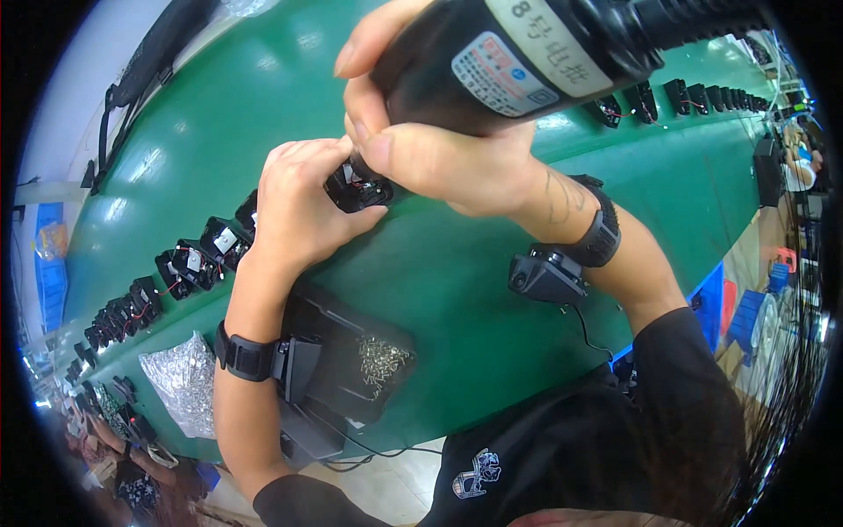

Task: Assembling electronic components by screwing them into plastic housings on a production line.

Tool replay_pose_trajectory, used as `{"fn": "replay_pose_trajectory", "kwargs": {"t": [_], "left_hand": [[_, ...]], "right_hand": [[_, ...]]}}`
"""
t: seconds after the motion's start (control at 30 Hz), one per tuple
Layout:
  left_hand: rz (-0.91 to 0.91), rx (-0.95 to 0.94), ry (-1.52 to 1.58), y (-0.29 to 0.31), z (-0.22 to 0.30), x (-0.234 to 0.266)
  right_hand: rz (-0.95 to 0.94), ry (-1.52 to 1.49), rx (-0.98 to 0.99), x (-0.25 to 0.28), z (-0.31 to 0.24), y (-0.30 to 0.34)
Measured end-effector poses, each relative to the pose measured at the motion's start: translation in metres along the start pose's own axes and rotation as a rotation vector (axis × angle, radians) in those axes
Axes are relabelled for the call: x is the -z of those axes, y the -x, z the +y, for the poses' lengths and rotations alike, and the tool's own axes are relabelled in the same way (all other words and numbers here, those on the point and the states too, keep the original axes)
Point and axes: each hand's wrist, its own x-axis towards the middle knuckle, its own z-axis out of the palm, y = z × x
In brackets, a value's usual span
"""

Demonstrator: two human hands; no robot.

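My right hand [448, 167] is wrapped around a thick black electric screwdriver [426, 79] with paper labels on its body. The tool slants down toward the left, and its tip is hidden behind my fingers. Below it, my left hand [299, 198] grips a small black plastic housing [358, 195], fingers on the far side and thumb along the near edge. Some inner parts of the housing show; the rest is covered by both hands. Near my left forearm lies a dark tray [329, 307] with a heap of small screws [382, 364] in it.
Similar black housings with red wires [191, 263] run in a line along the green table [492, 351] to the left; more housings [644, 103] stand at the upper right. A transparent bag of small metal parts [183, 382] lies left of my forearm. Another person's arm [110, 435] shows lower left.
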Motion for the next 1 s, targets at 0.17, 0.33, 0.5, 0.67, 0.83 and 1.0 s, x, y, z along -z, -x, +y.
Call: {"fn": "replay_pose_trajectory", "kwargs": {"t": [0.17,0.33,0.5,0.67,0.83,1.0], "left_hand": [[-0.008,0.002,-0.026,0.001,-0.002,-0.002],[-0.026,-0.004,-0.016,0.0,-0.002,-0.002],[-0.032,0.011,-0.051,0.004,-0.004,-0.002],[-0.03,0.019,-0.033,0.003,-0.005,-0.004],[-0.044,0.032,-0.046,0.005,-0.006,-0.003],[-0.056,0.045,-0.069,0.004,0.0,0.002]], "right_hand": [[0.009,-0.046,-0.019,0.001,0.006,0.005],[0.046,-0.148,-0.08,-0.002,0.013,0.011],[-0.037,0.041,0.077,0.0,0.01,0.005],[0.011,-0.038,-0.004,-0.002,0.009,0.003],[0.022,-0.079,-0.074,-0.003,0.012,0.005],[-0.559,0.621,0.483,0.039,0.021,-0.005]]}}
